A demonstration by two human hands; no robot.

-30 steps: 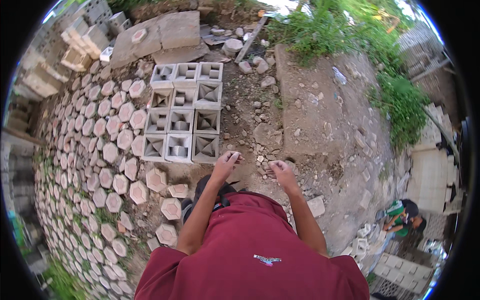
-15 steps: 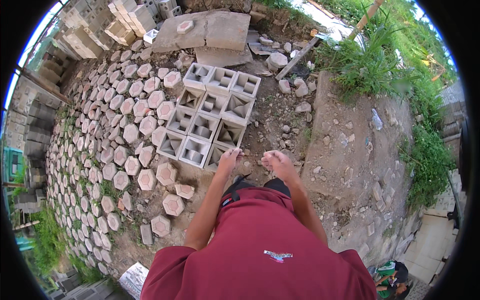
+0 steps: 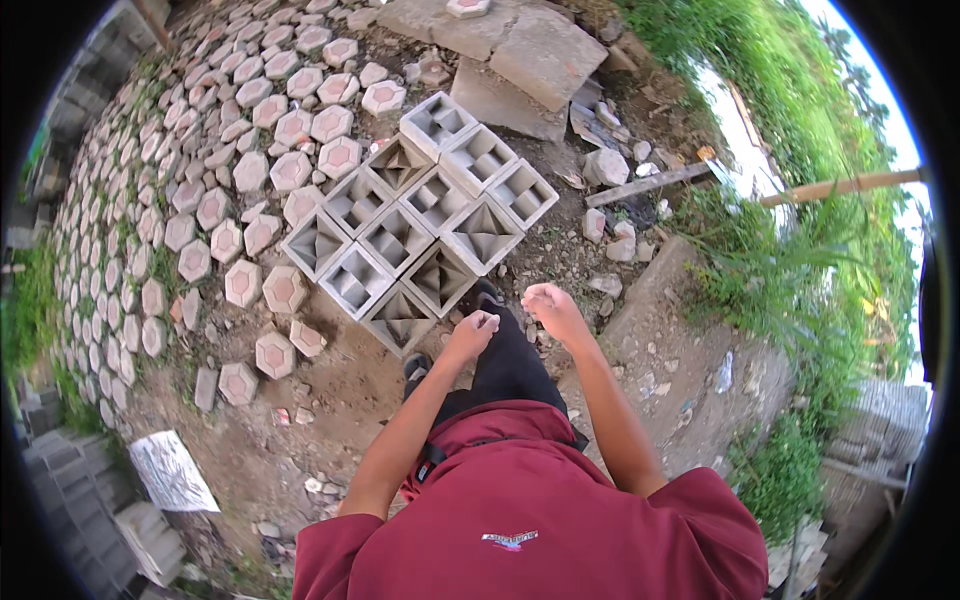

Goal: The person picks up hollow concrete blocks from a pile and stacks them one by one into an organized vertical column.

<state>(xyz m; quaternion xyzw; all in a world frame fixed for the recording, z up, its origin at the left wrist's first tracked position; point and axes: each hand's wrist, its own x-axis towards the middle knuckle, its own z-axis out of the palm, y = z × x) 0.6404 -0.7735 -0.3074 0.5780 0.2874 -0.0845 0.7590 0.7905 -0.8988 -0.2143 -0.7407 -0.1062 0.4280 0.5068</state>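
Note:
My left hand point(image 3: 472, 334) hovers in front of my waist, its fingers curled closed with nothing showing in them. To its right and slightly farther away, my right hand point(image 3: 556, 314) is also raised, its fingers bent together around nothing visible. The hands are apart and touch nothing. Just beyond the left hand, grey concrete vent blocks lie side by side in a grid on the ground, their hollow faces up. The nearest vent block point(image 3: 400, 319) has a folded, angular inside; a bright one point(image 3: 357, 281) beside it has stepped bars. My dark shoe point(image 3: 488, 297) is close to the grid's edge.
Hexagonal pavers point(image 3: 284, 289) with pinkish tops spread over the ground at the left. Cracked concrete slabs point(image 3: 548, 55) lie at the far side, near rubble and a plank point(image 3: 648, 184). Grass point(image 3: 790, 230) grows at the right. A white sheet point(image 3: 172, 470) lies at the lower left.
My view has turned to the right, and the vent blocks now appear rotated. My legs and shoes have come into sight below my hands. Both hands stay raised, a little farther apart.

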